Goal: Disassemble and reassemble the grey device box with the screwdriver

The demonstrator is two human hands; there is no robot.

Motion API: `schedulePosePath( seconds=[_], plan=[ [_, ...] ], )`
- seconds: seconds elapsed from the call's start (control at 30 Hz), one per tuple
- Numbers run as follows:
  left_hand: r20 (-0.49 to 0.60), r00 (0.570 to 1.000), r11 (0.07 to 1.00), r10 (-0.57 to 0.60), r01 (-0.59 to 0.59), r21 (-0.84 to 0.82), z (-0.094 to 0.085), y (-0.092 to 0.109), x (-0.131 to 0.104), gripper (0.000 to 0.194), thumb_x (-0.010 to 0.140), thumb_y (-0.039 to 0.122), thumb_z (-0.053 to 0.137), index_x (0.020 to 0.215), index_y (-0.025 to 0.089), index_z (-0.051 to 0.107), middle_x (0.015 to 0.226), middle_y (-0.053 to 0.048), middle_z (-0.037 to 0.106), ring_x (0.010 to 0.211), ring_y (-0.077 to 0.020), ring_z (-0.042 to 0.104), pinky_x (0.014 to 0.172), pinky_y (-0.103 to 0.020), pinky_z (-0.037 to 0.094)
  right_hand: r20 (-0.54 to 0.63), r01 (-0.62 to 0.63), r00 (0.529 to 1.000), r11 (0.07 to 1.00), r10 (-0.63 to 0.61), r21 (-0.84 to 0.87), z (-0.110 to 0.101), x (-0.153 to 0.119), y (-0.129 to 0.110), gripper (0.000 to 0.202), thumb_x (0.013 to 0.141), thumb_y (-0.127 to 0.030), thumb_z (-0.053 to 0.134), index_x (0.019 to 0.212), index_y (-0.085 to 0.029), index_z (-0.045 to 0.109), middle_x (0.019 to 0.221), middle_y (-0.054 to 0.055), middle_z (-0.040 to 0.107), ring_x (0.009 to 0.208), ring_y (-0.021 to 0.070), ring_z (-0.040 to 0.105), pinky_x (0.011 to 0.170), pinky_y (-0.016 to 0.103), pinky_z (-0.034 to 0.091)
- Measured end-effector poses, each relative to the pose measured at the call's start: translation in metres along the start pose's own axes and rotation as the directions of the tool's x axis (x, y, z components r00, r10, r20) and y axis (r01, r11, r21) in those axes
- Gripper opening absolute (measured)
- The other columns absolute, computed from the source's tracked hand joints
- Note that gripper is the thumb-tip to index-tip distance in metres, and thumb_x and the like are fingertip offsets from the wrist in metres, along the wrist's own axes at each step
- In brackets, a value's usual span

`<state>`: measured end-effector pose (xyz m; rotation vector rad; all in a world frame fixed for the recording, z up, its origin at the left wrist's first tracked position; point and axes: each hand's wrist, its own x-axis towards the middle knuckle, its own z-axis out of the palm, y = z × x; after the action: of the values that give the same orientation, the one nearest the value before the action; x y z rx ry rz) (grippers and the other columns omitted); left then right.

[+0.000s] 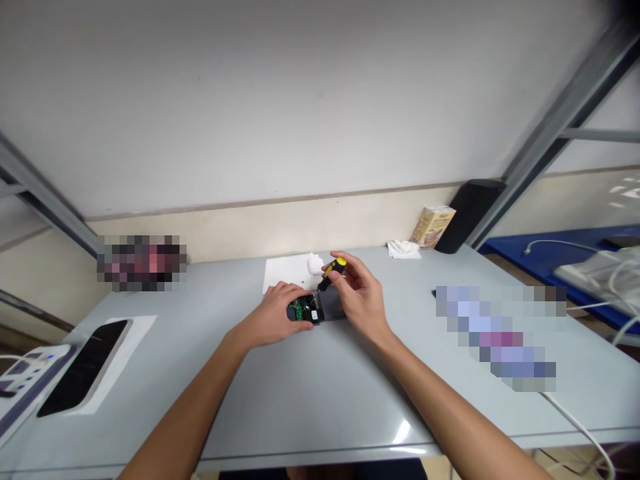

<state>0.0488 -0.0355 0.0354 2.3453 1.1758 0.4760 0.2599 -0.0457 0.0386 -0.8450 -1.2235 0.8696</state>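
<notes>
A small dark electronic device with a bare green circuit board (299, 309) lies opened up on the grey desk. Its left end is held by my left hand (274, 315), thumb along the near edge and fingers over the far one. My right hand (366, 301) grips a black and yellow screwdriver (332, 272), tilted with its tip down at the board; whether the tip sits in a screw is too small to see. Under that hand is the device's flat dark grey part (332, 308). Behind them lies a white sheet of paper (281, 270) with a small white case (315, 266).
On the left, a black tablet-like slab (87, 367) rests on white paper beside a power strip (30, 380). A crumpled tissue (404, 249), a carton (433, 227) and a black cylinder (470, 215) stand at the back right. A white cable (575, 420) crosses the right side.
</notes>
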Motion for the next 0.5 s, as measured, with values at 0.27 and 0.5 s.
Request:
schedulePosePath(
  seconds=[0.27,0.5],
  plan=[
    [0.003,1.0,1.0,-0.001,0.001,-0.011,0.0008,-0.0009,-0.0005,0.053,0.083,0.041,0.084,0.131,0.03,0.064,0.134,-0.006,0.065,0.127,-0.0313,0.052,0.114,-0.053,0.038,0.0,-0.012,1.0,1.0,0.012,-0.01,-0.0001,0.0004,0.0029,0.035,0.09,-0.042,0.074,0.121,-0.026,0.07,0.101,0.006,0.076,0.088,0.0188,0.07,0.08,0.035,0.059],
    [0.008,1.0,0.999,-0.016,0.016,-0.037,0.0007,0.0023,-0.0006,0.05,0.083,0.04,0.082,0.129,0.03,0.065,0.133,-0.005,0.066,0.126,-0.0308,0.053,0.113,-0.052,0.04,0.075,0.003,0.997,0.999,0.0,-0.033,-0.0012,-0.0003,0.0016,0.034,0.093,-0.044,0.07,0.122,-0.027,0.068,0.103,0.005,0.075,0.09,0.0186,0.07,0.085,0.035,0.058]
  ],
)
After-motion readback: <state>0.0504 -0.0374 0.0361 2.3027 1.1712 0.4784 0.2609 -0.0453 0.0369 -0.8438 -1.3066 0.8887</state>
